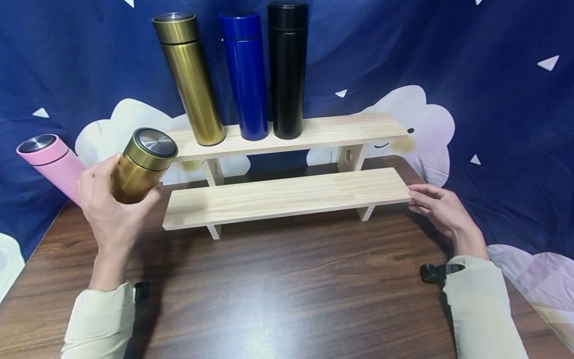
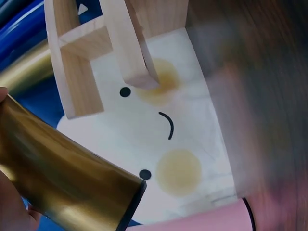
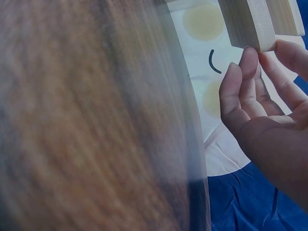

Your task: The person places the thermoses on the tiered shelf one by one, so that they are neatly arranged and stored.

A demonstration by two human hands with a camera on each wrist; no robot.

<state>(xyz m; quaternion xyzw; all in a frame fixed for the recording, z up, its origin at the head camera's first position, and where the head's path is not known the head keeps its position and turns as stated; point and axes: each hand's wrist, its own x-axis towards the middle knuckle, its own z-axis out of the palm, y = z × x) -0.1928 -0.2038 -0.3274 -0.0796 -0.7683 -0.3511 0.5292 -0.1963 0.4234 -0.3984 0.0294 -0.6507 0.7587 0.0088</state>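
Note:
My left hand (image 1: 112, 199) grips a gold flask (image 1: 141, 167) tilted above the left side of the dark wooden table (image 1: 287, 289); the left wrist view shows the gold flask body (image 2: 67, 178) close up. My right hand (image 1: 437, 207) rests with straight fingers against the right end of the lower board of a two-step wooden shelf (image 1: 287, 197). In the right wrist view the fingertips (image 3: 248, 60) touch the shelf end (image 3: 250, 24). On the upper board (image 1: 323, 130) stand a tall gold flask (image 1: 190, 77), a blue flask (image 1: 246, 75) and a black flask (image 1: 288, 70).
A pink flask (image 1: 51, 164) leans at the far left behind my left hand; its edge shows as a pink flask rim (image 2: 202, 219). A blue cloth with white cloud shapes (image 1: 417, 129) hangs behind the table. The table's front edges lie near both sleeves.

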